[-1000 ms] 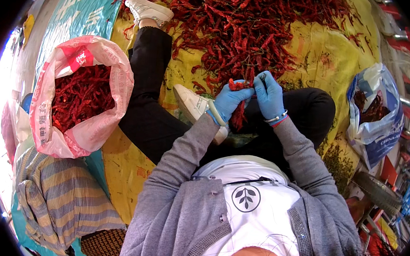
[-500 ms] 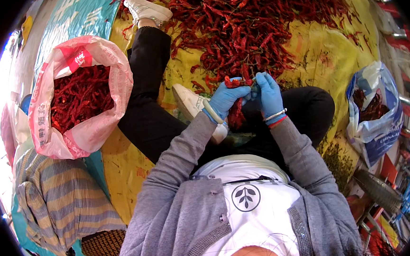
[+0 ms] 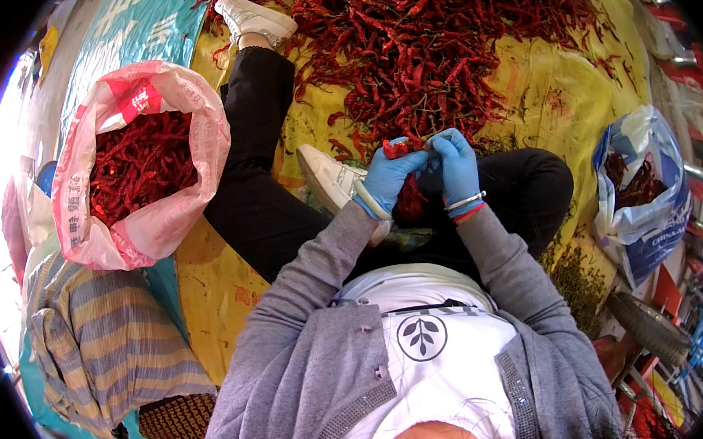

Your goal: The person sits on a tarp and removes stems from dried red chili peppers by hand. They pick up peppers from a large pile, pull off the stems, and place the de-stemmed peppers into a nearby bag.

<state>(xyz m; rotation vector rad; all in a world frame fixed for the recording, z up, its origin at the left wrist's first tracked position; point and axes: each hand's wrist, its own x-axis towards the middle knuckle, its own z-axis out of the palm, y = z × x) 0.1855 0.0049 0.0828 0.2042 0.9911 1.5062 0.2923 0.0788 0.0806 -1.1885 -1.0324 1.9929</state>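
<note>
My left hand [image 3: 387, 179], in a blue glove, is closed round a bunch of dried red chillies [image 3: 400, 148], some dangling below it. My right hand [image 3: 455, 163], also gloved, is beside it with fingers bent together at the bunch's stem end; what exactly sits between them is too small to make out. Just beyond both hands lies a large heap of dried red chillies [image 3: 412, 48] on a yellow sheet [image 3: 556, 87]. My crossed right leg is under my right hand.
A pink-and-white sack [image 3: 150, 242] of chillies stands left, above a striped cloth [image 3: 99, 332]. A blue bag [image 3: 643, 240] with darker chillies is at the right, near a wheel [image 3: 649, 330] and metal items. My outstretched left leg [image 3: 256, 123] reaches toward the heap.
My right hand has shifted slightly left, toward my left hand, its fingers still bent at the bunch. My left hand has moved very little.
</note>
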